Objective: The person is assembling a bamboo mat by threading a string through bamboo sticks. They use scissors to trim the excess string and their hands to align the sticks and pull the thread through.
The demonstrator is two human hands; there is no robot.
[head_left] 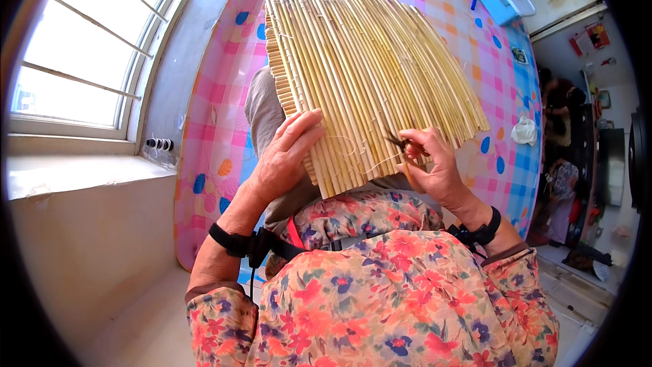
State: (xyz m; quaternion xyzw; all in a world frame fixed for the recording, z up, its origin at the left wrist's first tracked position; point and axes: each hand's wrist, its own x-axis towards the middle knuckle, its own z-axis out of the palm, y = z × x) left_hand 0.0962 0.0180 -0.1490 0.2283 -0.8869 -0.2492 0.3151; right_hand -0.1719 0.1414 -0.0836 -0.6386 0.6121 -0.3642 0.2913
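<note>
A mat of straw-coloured reed stalks (360, 61), laid side by side, slopes across my lap and away from me. Stitches of pale thread (387, 161) show across it, with a loose end near its front edge. My left hand (288, 153) grips the mat's near left edge, fingers over the top stalks. At the near right, my right hand (435, 163) is closed around small scissors (409, 163) with dark blades and a tan handle. The blades point left, just above the stalks by the thread. My right fingers partly hide the handles.
A pink and blue checked, flowered sheet (224, 115) covers the surface beneath. On the left are a barred window (88, 47) and its ledge (81, 173). A blue tub (504, 0) and a white crumpled bag (523, 130) lie right. People (562, 180) are at the far right.
</note>
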